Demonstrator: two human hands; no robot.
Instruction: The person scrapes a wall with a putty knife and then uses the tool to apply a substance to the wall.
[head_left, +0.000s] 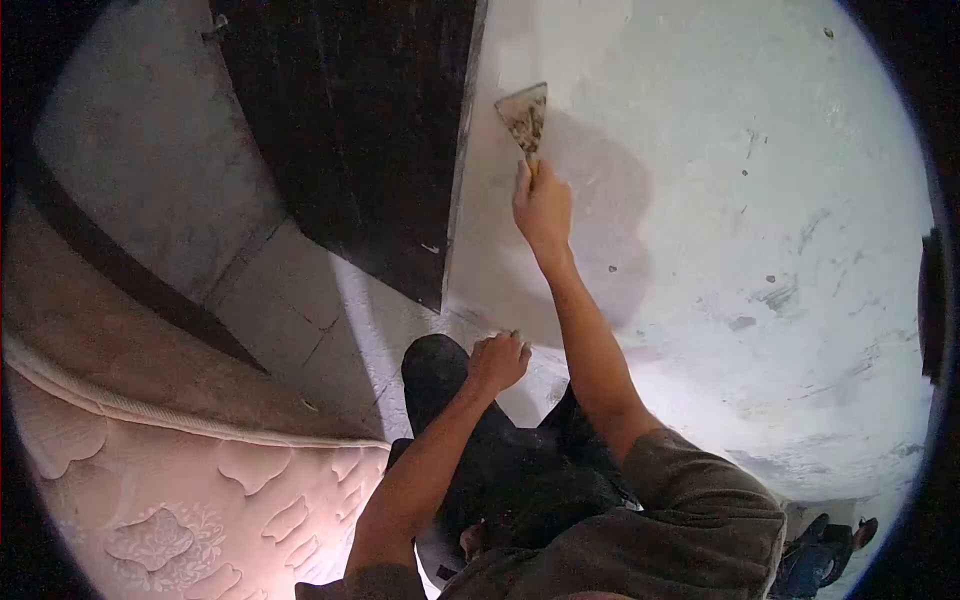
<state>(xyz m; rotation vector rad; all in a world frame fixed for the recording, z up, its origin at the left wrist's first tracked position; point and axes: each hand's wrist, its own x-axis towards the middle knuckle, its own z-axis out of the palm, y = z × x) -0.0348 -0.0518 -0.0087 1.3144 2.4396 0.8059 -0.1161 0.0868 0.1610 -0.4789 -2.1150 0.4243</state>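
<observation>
Scraper (pixel 524 118), flat and plaster-crusted, is clasped by right hand (pixel 542 208) against chalky wall (pixel 780 200), blade above knuckles; left hand (pixel 497 360) fisted

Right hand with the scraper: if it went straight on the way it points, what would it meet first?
Probably just more wall. The right hand grips a scraper whose blade points up along the pale plaster, right of the dark panel edge; contact depth is unclear.

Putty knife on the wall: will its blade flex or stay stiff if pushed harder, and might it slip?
The putty knife has a thin, wide blade, so it probably flexes slightly. The right hand holds it up alone, so it seems light. Crusted residue on the blade may make it drag, not slide.
</observation>
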